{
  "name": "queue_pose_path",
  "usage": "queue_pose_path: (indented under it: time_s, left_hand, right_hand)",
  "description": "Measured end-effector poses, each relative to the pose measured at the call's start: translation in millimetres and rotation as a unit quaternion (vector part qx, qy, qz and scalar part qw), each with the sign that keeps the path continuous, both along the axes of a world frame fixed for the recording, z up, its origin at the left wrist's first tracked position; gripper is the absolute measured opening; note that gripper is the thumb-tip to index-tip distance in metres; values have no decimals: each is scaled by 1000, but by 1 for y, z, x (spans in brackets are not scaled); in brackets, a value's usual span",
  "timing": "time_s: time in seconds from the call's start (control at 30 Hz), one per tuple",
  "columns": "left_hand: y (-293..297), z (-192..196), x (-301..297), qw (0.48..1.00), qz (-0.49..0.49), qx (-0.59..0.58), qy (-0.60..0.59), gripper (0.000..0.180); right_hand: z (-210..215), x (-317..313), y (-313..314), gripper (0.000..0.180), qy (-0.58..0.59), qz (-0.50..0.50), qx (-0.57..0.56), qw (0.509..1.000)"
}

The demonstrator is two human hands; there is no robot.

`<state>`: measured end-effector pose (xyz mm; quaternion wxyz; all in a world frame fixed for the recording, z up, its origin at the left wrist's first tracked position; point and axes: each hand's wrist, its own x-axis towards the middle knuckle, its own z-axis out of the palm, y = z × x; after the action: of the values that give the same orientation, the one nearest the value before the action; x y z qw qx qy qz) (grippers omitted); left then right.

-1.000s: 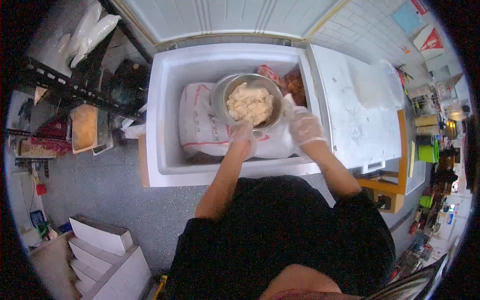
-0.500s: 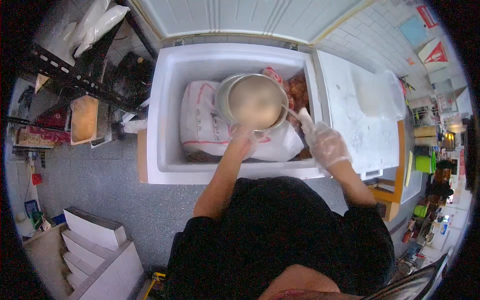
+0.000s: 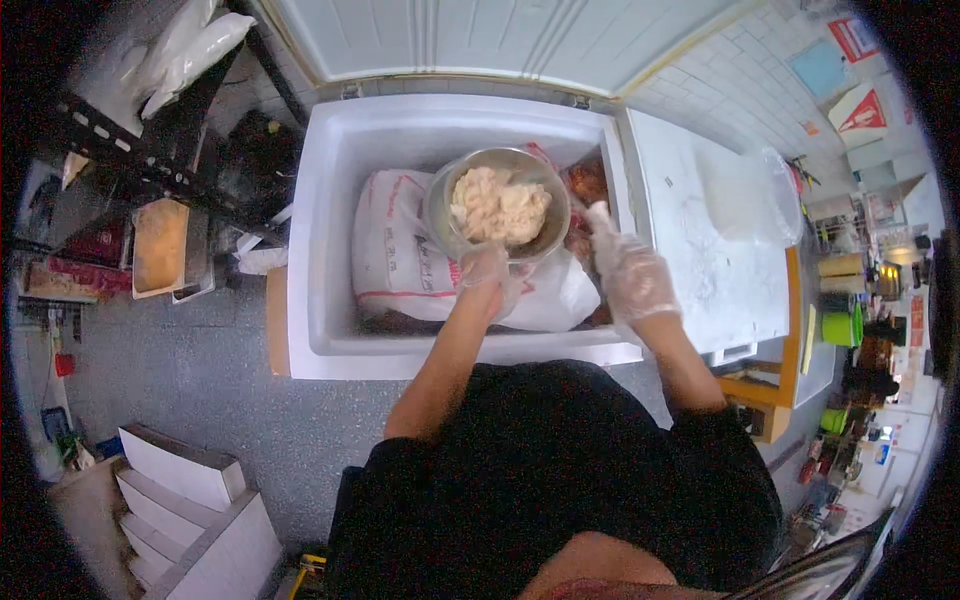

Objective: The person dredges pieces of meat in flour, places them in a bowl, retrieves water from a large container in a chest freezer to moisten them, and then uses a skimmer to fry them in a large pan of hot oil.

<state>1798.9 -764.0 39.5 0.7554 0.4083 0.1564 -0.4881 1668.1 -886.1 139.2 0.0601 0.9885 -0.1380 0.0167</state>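
A round metal bowl point(image 3: 560, 225) rests over a white printed sack point(image 3: 390, 250) inside a chest freezer point(image 3: 318, 250). Pale, lumpy pieces of food point(image 3: 500, 205) lie in the bowl. My left hand point(image 3: 487, 278), in a clear plastic glove, grips the bowl's near rim. To the right of the bowl is my right hand point(image 3: 638, 280), also gloved, its fingers bent together and apart from the rim. A whitish tip point(image 3: 601, 218) sticks up from it; whether this is glove or a held thing I cannot make out.
Reddish-brown packed food point(image 3: 588, 182) shows at the freezer's right side. The raised lid point(image 3: 450, 40) stands behind. A white freezer top point(image 3: 710, 280) adjoins on the right. Left are a black rack point(image 3: 150, 165) and a tray of orange-brown food point(image 3: 160, 248); white steps point(image 3: 180, 470) stand lower left.
The food's surface, smeared earlier, now shows as separate lumps. A thin rod seen between bowl and right hand no longer shows. My right hand has shifted slightly left; the view has moved a little.
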Motion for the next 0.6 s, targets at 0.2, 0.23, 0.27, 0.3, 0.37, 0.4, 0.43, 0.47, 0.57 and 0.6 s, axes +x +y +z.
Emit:
queue_pose_path:
  time_s: [0.2,0.23,0.27,0.3,0.37,0.4,0.43,0.47,0.57,0.6]
  left_hand:
    - [0,-8,-4,1000,4,2,-18,33]
    - [5,-6,0,999,22,-24,10,33]
    - [9,-6,3,997,39,-50,38,32]
    - [11,-6,4,997,39,-50,39,32]
    - [18,-7,10,995,44,-86,15,33]
    - [18,-4,9,995,43,-86,17,33]
    - [18,-2,13,997,60,-46,36,34]
    - [19,-1,16,996,76,-5,55,35]
    - [14,-11,25,996,69,-2,51,35]
    - [10,-14,20,997,62,-5,53,35]
  right_hand:
    - [-70,31,-17,44,30,59,-11,998]
    - [-36,29,9,44,72,67,-20,995]
    - [-23,23,20,44,74,73,-16,994]
    - [-11,12,24,46,52,75,5,996]
    - [8,-2,22,48,31,84,27,996]
    - [16,-11,19,51,107,16,24,994]
    - [22,-14,19,55,182,-48,23,982]
    - [30,-16,25,55,182,-45,24,982]
    - [40,-13,41,50,263,-56,-2,963]
    - [28,-15,41,50,265,-63,-3,962]
